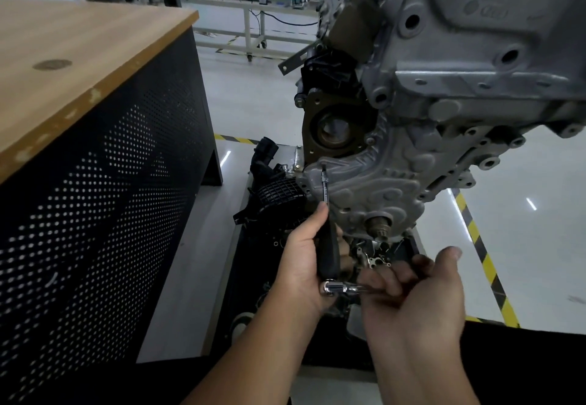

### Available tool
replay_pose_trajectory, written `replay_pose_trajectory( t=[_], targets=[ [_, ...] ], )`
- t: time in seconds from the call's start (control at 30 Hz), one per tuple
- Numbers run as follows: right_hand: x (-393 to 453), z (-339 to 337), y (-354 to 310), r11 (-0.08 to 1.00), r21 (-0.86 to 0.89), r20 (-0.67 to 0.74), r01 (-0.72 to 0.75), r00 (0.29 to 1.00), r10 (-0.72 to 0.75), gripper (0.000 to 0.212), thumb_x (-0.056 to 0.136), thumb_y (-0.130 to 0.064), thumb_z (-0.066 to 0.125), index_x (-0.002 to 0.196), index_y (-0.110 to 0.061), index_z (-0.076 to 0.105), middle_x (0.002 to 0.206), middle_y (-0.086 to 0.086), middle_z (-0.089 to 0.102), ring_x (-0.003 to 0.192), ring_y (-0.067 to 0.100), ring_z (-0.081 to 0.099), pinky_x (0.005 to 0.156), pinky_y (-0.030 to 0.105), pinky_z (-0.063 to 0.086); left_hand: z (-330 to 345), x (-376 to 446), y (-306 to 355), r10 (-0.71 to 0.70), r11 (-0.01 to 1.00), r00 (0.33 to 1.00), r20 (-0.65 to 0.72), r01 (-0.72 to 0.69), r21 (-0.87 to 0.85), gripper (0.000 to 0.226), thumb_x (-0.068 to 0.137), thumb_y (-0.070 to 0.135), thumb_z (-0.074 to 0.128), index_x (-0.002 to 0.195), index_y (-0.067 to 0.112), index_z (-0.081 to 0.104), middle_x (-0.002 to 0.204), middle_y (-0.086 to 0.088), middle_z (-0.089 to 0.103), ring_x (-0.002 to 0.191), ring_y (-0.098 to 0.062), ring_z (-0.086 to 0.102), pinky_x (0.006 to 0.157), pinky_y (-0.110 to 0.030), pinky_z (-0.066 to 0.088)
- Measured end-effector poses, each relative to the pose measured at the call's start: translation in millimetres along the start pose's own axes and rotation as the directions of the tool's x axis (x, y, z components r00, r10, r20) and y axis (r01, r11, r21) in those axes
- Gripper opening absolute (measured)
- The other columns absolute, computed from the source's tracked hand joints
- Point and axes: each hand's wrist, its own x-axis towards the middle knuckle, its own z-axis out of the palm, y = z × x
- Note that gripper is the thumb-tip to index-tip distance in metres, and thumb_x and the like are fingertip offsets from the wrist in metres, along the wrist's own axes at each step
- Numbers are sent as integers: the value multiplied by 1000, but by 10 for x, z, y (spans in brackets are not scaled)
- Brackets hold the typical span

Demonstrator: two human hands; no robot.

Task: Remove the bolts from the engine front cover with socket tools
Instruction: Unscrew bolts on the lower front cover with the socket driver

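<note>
Slippage worries us: our left hand (306, 254) grips the driver (328, 247) seated on a cover (374, 189) bolt at its left edge, right hand (421, 287) gripping the ratchet (341, 288); tilting rounds the bolt.

Legible markings: one only. Engine front cover (475, 40), grey cast metal, at 1 o'clock: a raised oval emblem (495, 11) moulded into the casting, its characters too blurred to read. No other text, label, number or sign readable anywhere.
</note>
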Motion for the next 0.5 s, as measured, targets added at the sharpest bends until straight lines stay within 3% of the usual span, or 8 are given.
replay_pose_trajectory(
  t=[0.1, 0.2, 0.37, 0.5],
  targets=[
    [53, -1, 46, 997, 55, 22, -50, 999, 49, 49, 101, -58, 51, 70, -21, 38, 51, -5, 21, 36, 12, 18, 34, 20, 21, -24, 52, -14, 22, 999, 998, -53, -24, -32, 32, 82, 37, 74, 57, 20, 66, 60, 4, 42, 40, -6, 30, 34, -17, 23],
    [200, -78, 61, 986, 106, -9, -127, 992, 129, 45, 104, -52, 46, 74, -20, 34, 49, -6, 22, 33, 11, 17, 34, 18, 19, -39, 101, -32, 51, 999, 994, -98, -52, -2, 28, 82, 31, 77, 58, 19, 70, 59, 2, 49, 37, -7, 37, 33, -16, 29],
    [362, -125, 59, 975, 100, -4, -196, 980, 198, 42, 105, -38, 44, 70, -21, 29, 45, -5, 19, 30, 11, 16, 32, 16, 15, -18, 113, -65, 128, 986, 979, -162, -107, 131, 29, 82, 29, 80, 68, 13, 60, 54, -1, 52, 31, -11, 40, 33, -15, 30],
    [293, -167, 73, 976, 125, 45, -178, 984, 174, 42, 101, -33, 52, 63, -17, 43, 47, -6, 26, 32, 10, 23, 33, 19, 26, -4, 91, -33, 136, 975, 976, -168, -102, 195, 32, 86, 31, 77, 70, 11, 58, 52, -1, 51, 31, -13, 41, 34, -16, 33]
  ],
)
